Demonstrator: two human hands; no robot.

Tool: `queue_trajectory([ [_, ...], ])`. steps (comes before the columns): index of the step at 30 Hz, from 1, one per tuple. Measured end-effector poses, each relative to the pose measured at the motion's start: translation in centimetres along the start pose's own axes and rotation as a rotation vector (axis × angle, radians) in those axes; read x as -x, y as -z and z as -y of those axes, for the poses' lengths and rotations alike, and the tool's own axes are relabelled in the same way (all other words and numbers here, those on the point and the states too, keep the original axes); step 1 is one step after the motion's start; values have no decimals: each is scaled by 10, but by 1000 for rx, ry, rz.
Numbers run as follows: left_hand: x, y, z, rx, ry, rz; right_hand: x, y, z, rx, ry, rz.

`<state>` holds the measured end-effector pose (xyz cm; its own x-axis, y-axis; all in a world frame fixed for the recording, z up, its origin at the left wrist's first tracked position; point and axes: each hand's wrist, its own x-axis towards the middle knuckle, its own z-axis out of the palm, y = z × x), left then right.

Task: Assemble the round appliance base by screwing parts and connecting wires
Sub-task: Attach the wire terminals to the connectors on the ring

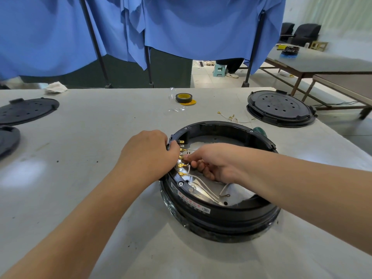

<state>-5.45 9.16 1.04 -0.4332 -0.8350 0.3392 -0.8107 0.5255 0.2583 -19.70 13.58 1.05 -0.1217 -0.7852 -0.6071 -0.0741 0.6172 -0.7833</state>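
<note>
While the round appliance base (219, 214) sits on the tabletop (100, 137), the left hand (149, 153) grips its rim by the brass terminals (181, 158); right hand (217, 162) fingers pinch a white wire (203, 184) there.

A tape roll (183, 98) lies on the table (100, 127) before blue cloth (181, 23).

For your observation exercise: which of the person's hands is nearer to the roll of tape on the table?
Left. The left hand grips the base's left rim, below the roll of tape; the right hand reaches inside the base, slightly farther away.
</note>
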Motion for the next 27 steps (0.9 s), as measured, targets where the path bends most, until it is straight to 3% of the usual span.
queue_trajectory([
  [19, 1, -2, 3, 39, 5, -15, 4, 3, 3, 21, 1, 22],
  [27, 1, -1, 4, 72, 94, 15, 13, 12, 12, 287, 159, -106],
])
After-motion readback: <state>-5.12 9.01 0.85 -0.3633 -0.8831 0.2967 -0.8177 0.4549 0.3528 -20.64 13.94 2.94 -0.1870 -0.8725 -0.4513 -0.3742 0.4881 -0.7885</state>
